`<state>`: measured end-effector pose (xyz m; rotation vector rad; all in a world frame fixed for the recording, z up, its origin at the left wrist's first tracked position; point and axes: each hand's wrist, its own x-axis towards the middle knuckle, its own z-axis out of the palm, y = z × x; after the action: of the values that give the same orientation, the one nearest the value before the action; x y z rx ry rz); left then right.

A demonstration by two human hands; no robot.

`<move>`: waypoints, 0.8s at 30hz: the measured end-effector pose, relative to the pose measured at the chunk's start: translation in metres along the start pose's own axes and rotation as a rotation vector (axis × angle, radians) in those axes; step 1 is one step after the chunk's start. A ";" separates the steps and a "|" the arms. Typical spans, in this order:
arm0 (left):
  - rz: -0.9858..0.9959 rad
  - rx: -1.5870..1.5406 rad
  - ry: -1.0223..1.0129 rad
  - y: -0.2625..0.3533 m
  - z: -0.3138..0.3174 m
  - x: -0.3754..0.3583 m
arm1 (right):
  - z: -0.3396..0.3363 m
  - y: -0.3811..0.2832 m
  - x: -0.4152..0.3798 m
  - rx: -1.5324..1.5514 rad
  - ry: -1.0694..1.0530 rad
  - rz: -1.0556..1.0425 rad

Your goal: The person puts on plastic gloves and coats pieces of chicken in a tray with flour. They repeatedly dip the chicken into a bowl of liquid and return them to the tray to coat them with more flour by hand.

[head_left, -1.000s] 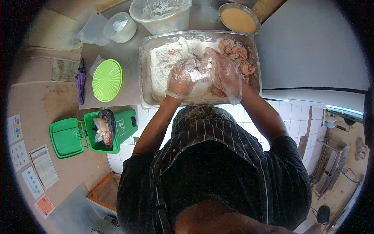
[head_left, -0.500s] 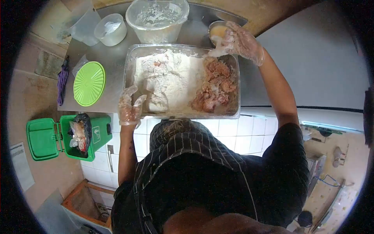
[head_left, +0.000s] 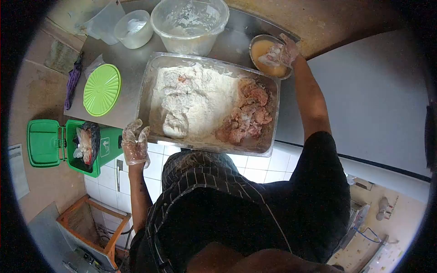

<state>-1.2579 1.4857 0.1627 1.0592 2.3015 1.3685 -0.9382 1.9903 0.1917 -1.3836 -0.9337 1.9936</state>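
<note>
Looking down past the dark striped apron, I see the large rectangular steel tray on the steel counter, a mound of white flour filling its left part and a heap of pinkish raw chicken pieces lying on its right. Beyond the tray stand a big clear plastic tub dusted with flour, a smaller clear round container and a round lime-green lid; below the counter edge sits an open green pedal bin — nothing blocks either hand. My gloved right hand is in the small round metal bowl of yellow batter, fingers curled around a batter-coated piece, though I cannot tell how firmly. My gloved left hand hangs just off the tray's near-left corner, fingers loosely spread, holding nothing. Half a second ago the right hand was at the bowl's rim — now it is down in the batter; the left hand has dropped slightly lower, away from the tray.
</note>
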 end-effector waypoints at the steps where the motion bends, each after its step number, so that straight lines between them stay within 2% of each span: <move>1: 0.017 0.051 0.000 0.001 -0.001 0.000 | -0.010 0.001 0.019 0.003 -0.004 0.004; 3: 0.037 0.056 -0.001 0.004 -0.001 -0.003 | -0.042 0.004 0.073 0.054 -0.166 0.249; 7: 0.012 -0.035 -0.008 0.001 0.003 -0.008 | -0.043 0.014 0.102 0.067 -0.209 0.194; 9: 0.011 -0.063 -0.002 -0.002 0.005 -0.011 | -0.067 0.027 0.150 0.064 -0.051 0.071; 10: 0.015 -0.098 0.004 -0.004 0.007 -0.012 | -0.052 0.023 0.136 0.065 -0.056 0.071; 12: 0.014 -0.066 0.007 -0.011 0.009 -0.016 | -0.005 0.011 0.076 0.246 0.126 0.274; 16: -0.022 0.002 0.023 -0.006 0.010 -0.020 | 0.008 0.008 0.074 0.184 0.121 0.208; 18: -0.075 0.007 0.031 0.000 0.011 -0.023 | 0.022 0.010 0.075 0.268 0.338 0.194; 20: -0.130 0.010 0.037 0.001 0.010 -0.025 | 0.030 0.005 0.078 0.241 0.374 0.220; 22: -0.181 -0.116 0.036 -0.006 0.011 -0.030 | 0.032 0.004 0.086 0.213 0.412 0.246; 24: -0.133 -0.071 0.030 -0.013 0.009 -0.035 | 0.021 0.006 0.096 0.103 0.314 0.143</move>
<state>-1.2346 1.4634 0.1424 0.8539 2.2811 1.4117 -0.9899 2.0537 0.1372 -1.6817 -0.5983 1.8231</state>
